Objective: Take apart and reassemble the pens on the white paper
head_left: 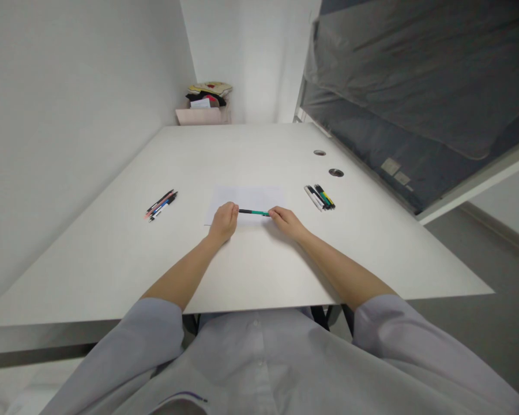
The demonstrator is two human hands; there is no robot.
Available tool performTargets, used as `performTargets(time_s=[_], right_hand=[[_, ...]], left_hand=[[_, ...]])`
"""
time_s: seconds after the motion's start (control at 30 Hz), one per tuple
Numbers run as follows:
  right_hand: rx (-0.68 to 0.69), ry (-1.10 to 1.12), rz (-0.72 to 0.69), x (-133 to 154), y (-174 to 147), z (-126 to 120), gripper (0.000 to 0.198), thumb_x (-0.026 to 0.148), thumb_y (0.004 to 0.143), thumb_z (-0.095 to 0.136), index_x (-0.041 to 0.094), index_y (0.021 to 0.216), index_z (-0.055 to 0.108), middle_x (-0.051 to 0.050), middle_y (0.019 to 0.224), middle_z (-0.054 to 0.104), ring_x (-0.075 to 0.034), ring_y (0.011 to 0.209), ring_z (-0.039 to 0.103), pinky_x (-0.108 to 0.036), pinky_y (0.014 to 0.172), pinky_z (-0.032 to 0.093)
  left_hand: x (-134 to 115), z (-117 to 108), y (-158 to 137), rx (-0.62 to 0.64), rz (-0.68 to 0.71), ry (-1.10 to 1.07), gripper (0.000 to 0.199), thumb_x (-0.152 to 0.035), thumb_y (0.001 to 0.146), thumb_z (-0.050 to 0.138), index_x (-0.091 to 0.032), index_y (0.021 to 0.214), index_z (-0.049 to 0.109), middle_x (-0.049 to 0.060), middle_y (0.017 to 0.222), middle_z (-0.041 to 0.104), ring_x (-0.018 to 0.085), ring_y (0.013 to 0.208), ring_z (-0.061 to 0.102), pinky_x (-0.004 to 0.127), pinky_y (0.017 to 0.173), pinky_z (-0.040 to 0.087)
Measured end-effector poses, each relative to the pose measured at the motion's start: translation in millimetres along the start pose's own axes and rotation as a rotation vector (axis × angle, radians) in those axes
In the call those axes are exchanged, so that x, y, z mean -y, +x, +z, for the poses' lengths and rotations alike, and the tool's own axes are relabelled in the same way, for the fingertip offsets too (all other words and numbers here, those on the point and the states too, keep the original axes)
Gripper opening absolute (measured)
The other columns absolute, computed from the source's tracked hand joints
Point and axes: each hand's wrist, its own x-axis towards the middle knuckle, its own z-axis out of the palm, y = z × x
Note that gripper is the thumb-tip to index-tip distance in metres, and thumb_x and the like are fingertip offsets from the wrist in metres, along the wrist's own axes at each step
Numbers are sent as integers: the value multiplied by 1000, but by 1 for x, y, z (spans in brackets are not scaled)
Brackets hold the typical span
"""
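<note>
A green and black pen (254, 212) is stretched level between my two hands, above a white sheet of paper (251, 195). My left hand (225, 221) is closed around its black end. At the green end, my right hand (286, 222) pinches the pen between thumb and fingers. The tips of the pen are hidden inside my hands. Part of the paper lies behind my left hand and the pen.
On the white table (246, 276), a group of pens (161, 204) lies at the left and another group of pens (320, 197) at the right. Two round cable holes (336, 173) sit near the right edge. Beyond the far edge stands a box (201, 116) with cloth on it.
</note>
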Motion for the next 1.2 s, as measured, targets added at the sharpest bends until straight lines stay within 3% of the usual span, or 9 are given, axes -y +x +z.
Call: performTargets(time_s=[0.23,0.33,0.43,0.53,0.7,0.87,1.0,1.2], right_hand=[[-17,-32,-90,-3,-1,6,28,36,88,56,18,108,64,-5,88,67,-16,71,56,-29,69,45],[25,-129,-187,0,-1,8,31,31,92,54,19,119,64,-7,95,67,-17,73,57,-30,73,46],[47,-204,-249,2,-1,7,27,26,96,49,19,114,67,-8,93,66,-19,79,59,-31,76,46],[13,-230,-250,0,0,3,26,24,96,47,19,111,67,-8,91,65,-19,81,60,-31,77,46],[-16,-244,-231,-4,0,-1,25,25,95,48,19,108,68,-8,90,65,-20,78,58,-32,75,46],[-2,-247,-245,0,-1,-3,26,27,96,47,18,107,69,-8,88,65,-19,77,57,-32,74,45],[10,-241,-271,3,-3,-3,26,28,96,47,18,106,69,-7,86,65,-19,76,57,-32,73,44],[-10,-250,-264,2,-3,-4,26,27,96,46,17,106,68,-7,87,64,-19,76,57,-32,73,44]], left_hand=[[-1,0,-1,62,-106,-40,53,-51,100,25,-23,56,30,-3,49,33,14,51,35,32,58,24],[-4,2,-3,96,-115,-79,50,-48,100,29,-22,59,39,-3,50,38,14,51,40,31,57,27],[-7,4,-6,60,-93,-156,28,-38,99,36,-20,88,55,0,69,57,16,62,51,30,62,37],[-5,3,-8,40,22,-178,20,-27,92,45,-19,110,52,5,96,65,16,76,57,31,75,46],[-2,3,-8,75,143,-99,18,-21,92,45,-19,108,53,8,103,63,17,81,58,35,82,48],[-3,3,-5,96,121,-42,15,-27,97,40,-20,100,54,7,96,62,19,81,57,35,79,48],[-2,2,-5,130,108,26,24,-30,99,35,-21,90,54,7,87,61,21,82,58,37,78,47],[-5,-2,-5,112,193,116,23,-30,96,41,-17,108,57,10,98,65,23,88,59,39,83,46]])
